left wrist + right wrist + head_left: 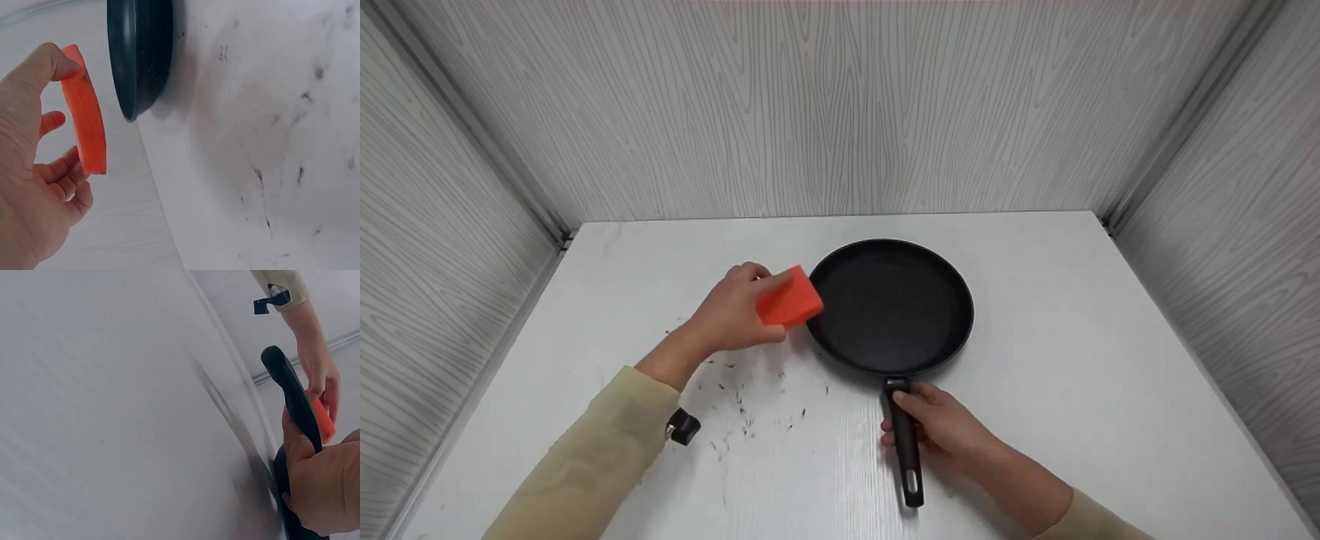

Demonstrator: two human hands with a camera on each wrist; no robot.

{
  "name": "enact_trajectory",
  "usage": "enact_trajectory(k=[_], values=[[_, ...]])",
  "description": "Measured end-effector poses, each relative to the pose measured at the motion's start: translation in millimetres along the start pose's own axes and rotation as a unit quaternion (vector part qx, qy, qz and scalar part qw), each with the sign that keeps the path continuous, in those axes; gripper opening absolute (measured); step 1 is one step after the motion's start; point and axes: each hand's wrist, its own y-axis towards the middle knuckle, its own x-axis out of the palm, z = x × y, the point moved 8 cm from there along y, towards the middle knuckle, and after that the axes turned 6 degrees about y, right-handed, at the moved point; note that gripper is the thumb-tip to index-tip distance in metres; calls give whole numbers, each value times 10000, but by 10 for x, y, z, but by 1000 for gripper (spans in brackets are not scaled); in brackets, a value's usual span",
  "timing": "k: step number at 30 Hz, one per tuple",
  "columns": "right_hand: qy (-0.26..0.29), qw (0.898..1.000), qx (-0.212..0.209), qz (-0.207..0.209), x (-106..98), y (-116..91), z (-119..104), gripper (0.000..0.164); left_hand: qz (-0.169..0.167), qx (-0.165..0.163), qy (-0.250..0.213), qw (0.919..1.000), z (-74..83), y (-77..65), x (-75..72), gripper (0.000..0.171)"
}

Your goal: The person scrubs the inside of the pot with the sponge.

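Note:
My left hand (739,307) pinches an orange-red sponge (791,298) between thumb and fingers, at the left rim of a black frying pan (894,307). In the left wrist view the sponge (85,118) is seen edge-on, slightly bent, with a gap between it and the pan's side (152,50). The pan's inside looks dark and plain. With thumb on top, my right hand (941,424) grips the pan's handle (910,457) close to where it joins the pan. In the right wrist view the handle (292,391) slants past the right hand (320,489).
Dark and brownish crumbs (742,409) are scattered over the white table (1057,337), left of the handle and below the left hand. Wood-grain panels (840,112) wall the table at the back and both sides. A small black device (684,426) sits at the left sleeve.

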Motion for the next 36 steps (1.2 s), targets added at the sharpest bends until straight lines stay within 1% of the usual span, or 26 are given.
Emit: enact_trajectory(k=[4,7,11,14,20,25,30,33,36], values=[[-15,10000,44,33,-35,4,5,61,-8,-394,-113,9992,-271,-80,7,79],[-17,9999,93,83,-66,7,13,59,-103,-635,-137,9978,-442,-123,74,82],[-46,9998,130,171,-91,3,12,59,-260,-845,-86,9961,-605,-162,195,83],[-27,9997,131,190,-91,1,7,59,-382,-909,-19,9951,-678,-178,288,82],[-95,9999,65,92,-65,-11,-3,56,-590,-989,10,9934,-738,-204,441,78],[-197,9998,36,37,-53,-3,-12,55,-704,-1142,-47,9909,-771,-224,525,80],[-109,9999,-8,-11,-77,-6,-24,57,-650,-1102,17,9918,-739,-223,522,78],[-120,9999,-33,-11,-109,-26,-40,57,-654,-1087,85,9919,-719,-240,511,80],[-363,9992,-127,143,-183,-74,-96,61,-602,-1140,90,9916,-711,-285,476,82]])
